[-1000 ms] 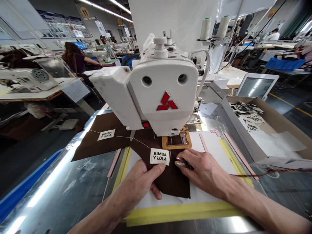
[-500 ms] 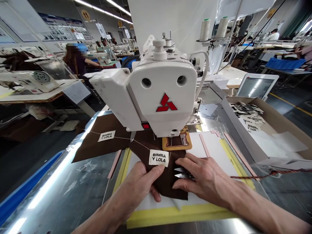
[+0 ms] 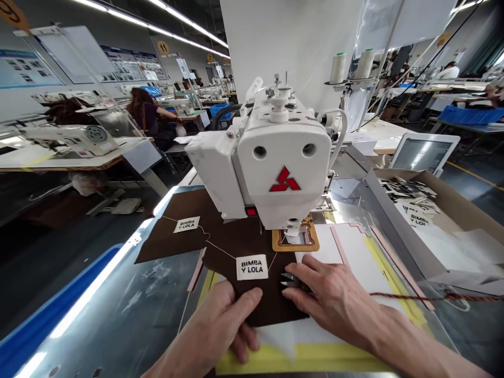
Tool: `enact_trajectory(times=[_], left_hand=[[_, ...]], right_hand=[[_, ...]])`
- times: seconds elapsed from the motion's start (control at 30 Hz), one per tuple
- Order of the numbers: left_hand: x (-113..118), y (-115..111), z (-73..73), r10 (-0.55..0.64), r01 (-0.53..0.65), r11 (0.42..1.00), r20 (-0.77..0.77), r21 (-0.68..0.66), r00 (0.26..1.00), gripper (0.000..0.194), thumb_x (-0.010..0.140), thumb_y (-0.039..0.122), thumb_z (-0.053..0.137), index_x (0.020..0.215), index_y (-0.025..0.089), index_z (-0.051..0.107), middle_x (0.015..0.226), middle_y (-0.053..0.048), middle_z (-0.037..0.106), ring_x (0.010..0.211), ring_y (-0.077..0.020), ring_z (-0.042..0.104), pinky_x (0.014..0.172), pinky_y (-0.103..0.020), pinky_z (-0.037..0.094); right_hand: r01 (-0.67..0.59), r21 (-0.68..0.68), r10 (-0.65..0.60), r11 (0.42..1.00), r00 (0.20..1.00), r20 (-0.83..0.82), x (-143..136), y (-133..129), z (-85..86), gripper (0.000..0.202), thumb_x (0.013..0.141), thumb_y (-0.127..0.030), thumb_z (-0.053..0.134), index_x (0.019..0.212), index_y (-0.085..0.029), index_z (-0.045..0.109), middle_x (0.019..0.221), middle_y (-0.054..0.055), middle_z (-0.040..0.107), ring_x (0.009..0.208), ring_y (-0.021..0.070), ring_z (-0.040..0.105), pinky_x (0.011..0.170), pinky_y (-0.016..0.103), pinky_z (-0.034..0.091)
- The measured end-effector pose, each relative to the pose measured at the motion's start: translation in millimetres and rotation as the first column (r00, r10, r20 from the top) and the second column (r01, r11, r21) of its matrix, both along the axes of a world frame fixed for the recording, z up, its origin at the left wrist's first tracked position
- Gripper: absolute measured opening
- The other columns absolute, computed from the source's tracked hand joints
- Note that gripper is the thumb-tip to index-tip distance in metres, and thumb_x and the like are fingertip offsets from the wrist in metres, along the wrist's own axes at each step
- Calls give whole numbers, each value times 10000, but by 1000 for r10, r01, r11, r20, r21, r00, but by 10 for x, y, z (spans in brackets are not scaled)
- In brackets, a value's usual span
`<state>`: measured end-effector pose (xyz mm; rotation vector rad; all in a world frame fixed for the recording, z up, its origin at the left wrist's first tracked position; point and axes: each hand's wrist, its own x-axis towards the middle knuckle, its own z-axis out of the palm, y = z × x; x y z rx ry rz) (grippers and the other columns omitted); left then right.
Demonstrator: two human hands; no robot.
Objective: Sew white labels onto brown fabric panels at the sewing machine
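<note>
My left hand (image 3: 230, 317) pinches the front edge of a dark brown fabric piece (image 3: 275, 304), thumb on top and fingers beneath. Just above that thumb, a white label (image 3: 252, 267) reading "BIMBA Y LOLA" lies on the fabric. My right hand (image 3: 328, 289) is closed around thread snips (image 3: 293, 281), whose blades point left over the brown fabric, slightly apart. A thin thread runs from the label toward the orange clamp frame (image 3: 296, 247) under the white sewing machine head (image 3: 283, 173). Another thread links it to a second label (image 3: 187, 224) on brown fabric farther left.
A grey box (image 3: 433, 252) of loose labels stands at the right, before a tablet-like screen (image 3: 421, 149). Yellow tape (image 3: 315, 359) edges the white work plate. A blue bin (image 3: 59, 304) sits low left. Thread cones (image 3: 337, 68) stand behind. A co-worker (image 3: 147, 113) sits far left.
The front fabric and its label have shifted left relative to the machine. My left thumb has slid off the label's edge. The thread between the two labels now hangs slacker. The view has tilted up.
</note>
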<state>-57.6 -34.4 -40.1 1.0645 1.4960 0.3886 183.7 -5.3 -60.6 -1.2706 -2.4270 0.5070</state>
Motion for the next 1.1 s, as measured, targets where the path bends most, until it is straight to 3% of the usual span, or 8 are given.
enact_trajectory(times=[0.17, 0.27, 0.47, 0.63, 0.77, 0.87, 1.0, 1.1], left_hand=[[-240, -179, 234, -370, 365, 929, -167, -63, 914, 565, 962, 703, 521, 707, 199, 495, 538, 3, 591, 427, -102, 445, 418, -191, 298], [-419, -201, 413, -408, 433, 899, -245, 58, 879, 526, 968, 596, 587, 641, 190, 517, 568, 10, 566, 527, -128, 528, 482, -207, 322], [-771, 105, 599, 133, -69, 883, -106, 464, 985, 530, 949, 638, 630, 674, 186, 666, 712, -22, 647, 611, -147, 568, 556, -220, 464], [-712, 131, 504, 158, -312, 854, 363, 417, 918, 359, 987, 501, 690, 811, 190, 725, 770, -4, 674, 607, -87, 526, 534, -154, 407], [-266, 12, 343, -49, -109, 936, 431, 334, 901, 324, 1054, 435, 593, 948, 173, 752, 921, -45, 741, 753, -117, 660, 650, -182, 494], [105, -39, 246, -267, 138, 910, 299, 391, 916, 289, 1040, 394, 590, 1130, 187, 770, 1079, -86, 785, 1012, -230, 736, 896, -328, 572], [289, -73, 270, -538, 421, 699, 37, 578, 842, 341, 1044, 328, 583, 1340, 239, 727, 1402, -84, 701, 1312, -273, 656, 1107, -378, 507], [14, 35, 343, -401, 502, 565, -314, 655, 861, 362, 1101, 389, 465, 1175, 268, 799, 1302, -41, 757, 1288, -236, 668, 1132, -345, 488]], right_hand=[[-80, 45, 76, 996, 994, 83, 3, -44, 19, 267, 1002, -347, 681, 1242, -237, 636, 941, 7, 669, 720, 225, 700, 560, 344, 403], [-95, 66, 89, 993, 992, 91, 45, -49, -19, 215, 999, -308, 666, 1200, -236, 643, 933, 7, 662, 694, 209, 695, 551, 339, 415], [-67, 73, 64, 995, 997, 45, 102, -53, -127, 193, 1046, -346, 580, 1184, -240, 663, 939, 18, 671, 684, 201, 702, 584, 333, 470], [-18, 37, 17, 999, 999, 31, 162, -26, -125, 252, 1067, -392, 526, 1217, -244, 666, 1004, 42, 708, 719, 222, 736, 623, 351, 526], [109, 24, -107, 994, 991, -77, 283, 40, -13, 289, 1065, -489, 538, 1228, -290, 669, 1080, 41, 734, 795, 212, 749, 668, 335, 558], [211, 73, -203, 975, 974, -104, 372, 68, 48, 307, 1051, -547, 554, 1206, -307, 667, 1013, 33, 740, 757, 209, 732, 632, 330, 553], [341, 150, -339, 928, 940, -40, 502, 34, 40, 274, 1059, -519, 552, 1083, -278, 681, 989, 79, 758, 733, 234, 738, 602, 337, 554], [355, 194, -355, 915, 934, -36, 602, -37, 28, 331, 1057, -553, 538, 1205, -290, 676, 1100, 102, 763, 756, 251, 761, 565, 328, 560]])
